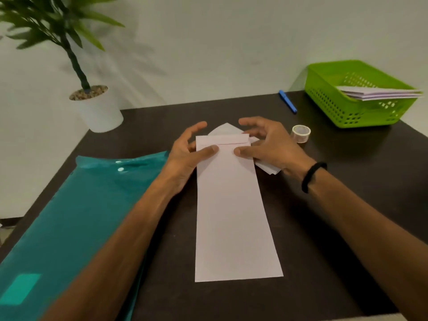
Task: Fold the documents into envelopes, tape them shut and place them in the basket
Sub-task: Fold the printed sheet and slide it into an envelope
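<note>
So the left hand (pixel 188 151) has its thumb pressed flat on top of the long white envelope (pixel 231 205) near its far end, with the other fingers loosely curved up off the paper, so it's pinning rather than grabbing. The right hand (pixel 266 144) mirrors it: thumb down on the envelope, fingers arched above, not wrapped round anything. There's a black band (pixel 312 176) on that wrist.

The envelope lies lengthwise dead center on the dark table (pixel 335 216), running from 6 o'clock up to the hands. Its pointed flap (pixel 225 129) sticks out open at the 12 o'clock end, and a folded document edge (pixel 222 139) shows at the mouth. More folded white paper (pixel 268 167) peeks out from under the right palm; can't tell exactly what it is.

Just past the right hand at about 2 o'clock sits a roll of clear tape (pixel 300 133). Further out the same way is a blue pen (pixel 287 101), then the green basket (pixel 335 105) in the far corner with a few white envelopes (pixel 379 93) already in it. A teal plastic folder (pixel 69 223) covers the 8 o'clock side, and a potted plant (pixel 97 105) stands at 10 o'clock.
</note>
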Motion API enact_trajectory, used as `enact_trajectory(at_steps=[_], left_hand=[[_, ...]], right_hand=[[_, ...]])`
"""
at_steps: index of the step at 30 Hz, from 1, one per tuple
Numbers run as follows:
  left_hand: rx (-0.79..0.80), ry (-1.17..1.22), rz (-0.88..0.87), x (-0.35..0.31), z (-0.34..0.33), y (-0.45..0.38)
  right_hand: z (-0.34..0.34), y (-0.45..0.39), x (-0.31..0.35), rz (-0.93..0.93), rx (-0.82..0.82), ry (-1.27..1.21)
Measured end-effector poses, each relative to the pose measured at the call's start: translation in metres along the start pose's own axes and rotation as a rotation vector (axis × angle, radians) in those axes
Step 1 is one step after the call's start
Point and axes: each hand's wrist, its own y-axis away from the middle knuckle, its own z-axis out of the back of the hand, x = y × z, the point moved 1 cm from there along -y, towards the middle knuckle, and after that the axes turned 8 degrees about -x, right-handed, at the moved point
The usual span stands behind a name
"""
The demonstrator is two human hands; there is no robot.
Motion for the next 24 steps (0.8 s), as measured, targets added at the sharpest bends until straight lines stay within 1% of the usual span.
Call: enact_trajectory(at_steps=[2,6,9,11,15,17,20,24], left_hand=[[0.008,-0.015,-0.024,0.005,0.002,-0.003],[-0.025,-0.020,-0.048,0.009,0.004,-0.003],[-0.042,-0.027,-0.055,0.008,0.004,-0.003],[-0.049,-0.012,-0.052,0.008,0.005,-0.003],[-0.048,-0.041,-0.060,0.009,0.005,-0.004],[-0.024,-0.079,-0.062,0.010,0.004,-0.003],[0.037,-0.172,-0.094,0.008,0.004,-0.002],[0.063,-0.247,-0.123,0.006,0.006,-0.002]], right_hand=[[-0.006,-0.006,-0.002,0.076,0.004,0.054],[-0.017,-0.010,-0.005,0.115,-0.011,0.048],[-0.023,-0.008,-0.008,0.193,-0.097,0.102],[-0.024,-0.005,-0.011,0.213,-0.150,0.156],[-0.028,0.001,-0.015,0.329,-0.198,0.302],[-0.030,0.001,-0.016,0.380,-0.199,0.345],[-0.029,0.000,-0.017,0.405,-0.180,0.385],[-0.026,0.001,-0.013,0.418,-0.101,0.409]])
